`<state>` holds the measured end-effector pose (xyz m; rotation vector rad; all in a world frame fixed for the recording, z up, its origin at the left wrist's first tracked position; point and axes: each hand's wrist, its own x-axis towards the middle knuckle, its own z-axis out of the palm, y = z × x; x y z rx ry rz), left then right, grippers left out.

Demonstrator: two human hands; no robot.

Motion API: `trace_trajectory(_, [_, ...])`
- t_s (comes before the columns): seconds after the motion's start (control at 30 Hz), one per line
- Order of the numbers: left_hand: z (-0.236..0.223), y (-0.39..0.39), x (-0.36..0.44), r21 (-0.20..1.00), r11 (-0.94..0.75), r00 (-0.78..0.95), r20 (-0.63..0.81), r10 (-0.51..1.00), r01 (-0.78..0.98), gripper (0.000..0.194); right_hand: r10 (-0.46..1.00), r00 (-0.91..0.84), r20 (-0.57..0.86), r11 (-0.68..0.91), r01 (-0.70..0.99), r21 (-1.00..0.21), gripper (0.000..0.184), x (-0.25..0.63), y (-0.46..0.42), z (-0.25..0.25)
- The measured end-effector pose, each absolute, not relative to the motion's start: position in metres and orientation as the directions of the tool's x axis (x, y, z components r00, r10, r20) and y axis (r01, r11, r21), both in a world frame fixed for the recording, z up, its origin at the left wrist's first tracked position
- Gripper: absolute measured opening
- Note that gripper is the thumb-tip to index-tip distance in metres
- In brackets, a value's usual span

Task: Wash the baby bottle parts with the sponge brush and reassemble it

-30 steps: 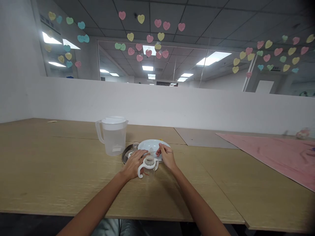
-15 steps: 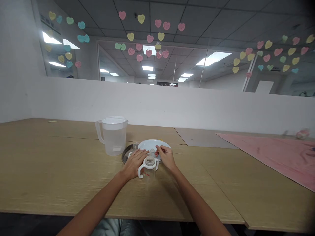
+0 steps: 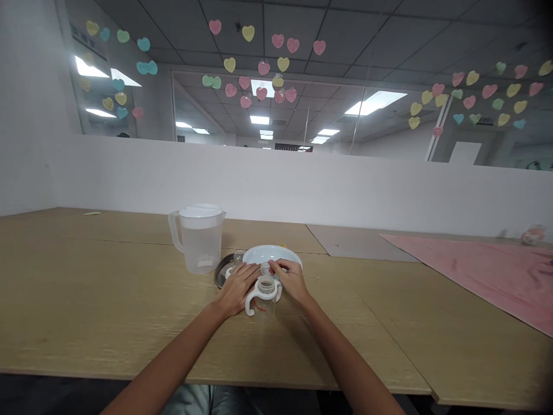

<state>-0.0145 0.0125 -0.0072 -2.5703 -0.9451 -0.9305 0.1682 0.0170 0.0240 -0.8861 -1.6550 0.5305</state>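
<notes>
White-handled clear bottle (image 3: 264, 302) with unreadable red print; left hand (image 3: 237, 290) lies open against it, right hand (image 3: 291, 281) pinches a thin wire (image 3: 302, 274) in its fingers.

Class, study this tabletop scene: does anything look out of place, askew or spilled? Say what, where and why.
The pink sheet looks askew: it lies diagonally across the right side of the table, its edge not lined up with the table's edges. The jug and bottle show no visible spill or damage.
</notes>
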Motion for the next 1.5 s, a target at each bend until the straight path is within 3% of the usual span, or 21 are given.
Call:
trace_trajectory(0.23, [-0.011, 0.016, -0.015, -0.028, -0.749, 0.590, 0.636, 0.498, 0.662, 0.053, 0.760, -0.080, 0.645, 0.642, 0.252, -0.724, 0.026, 0.166, 0.015, 0.025])
trace_trajectory(0.57, [-0.015, 0.018, -0.017, -0.012, -0.781, 0.608, 0.635, 0.477, 0.625, 0.074, 0.670, -0.160, 0.725, 0.704, 0.447, -0.552, 0.027, 0.172, 0.020, 0.022])
trace_trajectory(0.9, [-0.016, 0.020, -0.018, -0.018, -0.791, 0.623, 0.627, 0.468, 0.612, 0.078, 0.776, -0.167, 0.609, 0.625, 0.342, -0.702, 0.028, 0.172, 0.028, 0.015])
trace_trajectory(1.13, [-0.015, 0.020, -0.016, -0.019, -0.777, 0.615, 0.623, 0.483, 0.629, 0.074, 0.809, 0.034, 0.587, 0.579, 0.132, -0.805, 0.031, 0.178, 0.026, 0.030])
trace_trajectory(1.23, [-0.014, 0.019, -0.015, 0.003, -0.776, 0.606, 0.624, 0.494, 0.630, 0.068, 0.795, 0.060, 0.604, 0.594, 0.131, -0.794, 0.033, 0.180, 0.024, 0.034])
trace_trajectory(1.5, [-0.014, 0.018, -0.013, 0.035, -0.790, 0.599, 0.631, 0.493, 0.612, 0.074, 0.704, -0.195, 0.683, 0.708, 0.274, -0.651, 0.023, 0.172, 0.022, 0.024])
